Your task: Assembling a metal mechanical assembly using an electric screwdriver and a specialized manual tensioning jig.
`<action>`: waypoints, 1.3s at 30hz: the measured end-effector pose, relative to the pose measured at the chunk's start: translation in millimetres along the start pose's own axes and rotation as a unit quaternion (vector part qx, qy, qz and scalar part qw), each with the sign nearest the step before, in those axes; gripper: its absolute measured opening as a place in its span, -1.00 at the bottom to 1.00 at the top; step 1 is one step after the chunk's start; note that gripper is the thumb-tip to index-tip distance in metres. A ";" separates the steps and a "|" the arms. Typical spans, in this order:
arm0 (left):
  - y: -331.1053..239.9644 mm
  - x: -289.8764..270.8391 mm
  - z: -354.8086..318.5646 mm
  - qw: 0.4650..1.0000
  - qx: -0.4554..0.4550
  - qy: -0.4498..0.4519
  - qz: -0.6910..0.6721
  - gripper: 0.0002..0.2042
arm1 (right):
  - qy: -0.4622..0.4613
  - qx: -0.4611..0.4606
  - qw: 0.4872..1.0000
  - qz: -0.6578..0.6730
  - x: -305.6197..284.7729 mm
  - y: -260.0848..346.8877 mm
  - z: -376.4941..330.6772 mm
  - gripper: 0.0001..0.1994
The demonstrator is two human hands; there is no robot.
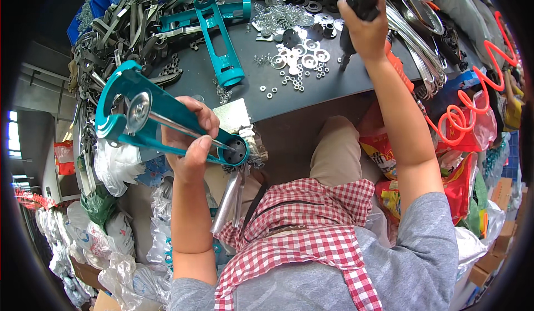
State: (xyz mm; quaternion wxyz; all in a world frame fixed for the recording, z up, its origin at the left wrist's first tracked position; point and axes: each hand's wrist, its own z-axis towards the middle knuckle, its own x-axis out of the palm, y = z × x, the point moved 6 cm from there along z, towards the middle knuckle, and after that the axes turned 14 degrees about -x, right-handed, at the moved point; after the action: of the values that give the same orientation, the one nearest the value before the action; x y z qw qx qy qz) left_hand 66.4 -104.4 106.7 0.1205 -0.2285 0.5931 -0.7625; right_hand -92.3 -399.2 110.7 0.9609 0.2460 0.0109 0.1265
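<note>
My left hand is closed around a teal caulking gun with an open half-round frame, held tilted in front of the bench's left part. Along its inside runs a steel rod with a round metal plunger disc. Two silver handle or trigger pieces hang below its near end. Raised over the bench at the right, my right hand grips a black power screwdriver, its narrow tip pointing down. The fingers hide part of its body.
On the dark bench lie more teal frames, a pile of springs, washers and nuts. Metal handles heap up at the left. Steel rods and an orange coiled hose are at the right.
</note>
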 end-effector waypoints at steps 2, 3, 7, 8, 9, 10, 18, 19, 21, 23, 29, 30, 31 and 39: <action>-0.9 -3.9 -2.9 1.000 -0.025 -0.016 -0.005 -0.56 | 0.054 0.017 0.981 -0.185 2.2 -3.0 16.5 -0.73; -3.4 -1.2 -3.8 0.999 -0.025 -0.003 -0.023 -0.58 | 0.079 0.053 0.977 -0.192 -2.6 -23.9 18.9 -0.58; -20.7 15.1 -40.7 0.996 0.075 0.047 0.023 -0.63 | 0.136 0.056 0.957 -0.249 -10.5 -43.2 4.5 -0.43; -22.9 9.8 -49.3 0.991 0.108 0.076 0.016 -0.63 | 0.121 -0.061 0.928 -0.347 -8.0 -7.2 -7.4 -0.44; -31.4 1.0 -56.3 0.989 0.131 0.062 -0.021 -0.63 | 0.163 -0.081 0.946 -0.268 3.6 21.9 -25.5 -0.44; -42.7 -7.9 -64.7 0.985 0.155 0.047 -0.058 -0.63 | 0.204 -0.101 0.956 -0.187 15.2 59.8 -48.2 -0.42; -119.7 -84.2 -120.9 0.908 0.267 -0.020 -0.322 -0.63 | 0.474 0.149 0.815 0.298 92.1 216.8 -192.9 -0.45; -121.3 -87.5 -130.0 0.900 0.284 -0.033 -0.330 -0.62 | 0.477 0.144 0.811 0.307 95.5 229.0 -196.5 -0.45; -123.8 -91.9 -142.8 0.890 0.316 -0.052 -0.325 -0.63 | 0.297 0.565 0.646 0.419 109.1 228.4 -223.1 -0.47; -126.4 -91.3 -155.3 0.887 0.342 -0.050 -0.305 -0.63 | 0.260 0.583 0.613 0.466 128.7 246.0 -208.3 -0.40; -130.8 -117.1 -186.5 0.827 0.408 -0.140 -0.361 -0.66 | 0.280 0.611 0.511 0.535 178.0 243.4 -209.5 -0.49; -114.7 -114.4 -176.2 0.826 0.376 -0.186 -0.376 -0.67 | 0.351 0.527 0.557 0.537 193.1 239.3 -222.9 -0.38; -93.1 -106.3 -161.0 0.789 0.322 -0.196 -0.486 -0.67 | 0.355 0.524 0.560 0.534 201.2 229.4 -233.8 -0.38; 52.1 -122.7 -175.6 0.966 0.023 -0.132 0.222 -0.40 | -0.064 0.474 0.512 0.713 187.3 179.2 -169.4 -0.21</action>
State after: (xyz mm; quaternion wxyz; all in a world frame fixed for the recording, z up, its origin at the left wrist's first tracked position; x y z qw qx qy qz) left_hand 81.8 86.6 -2.2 0.3689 -0.1870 0.5901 -0.6933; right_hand 32.2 -121.3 54.8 0.2856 0.5975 -0.1717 0.7293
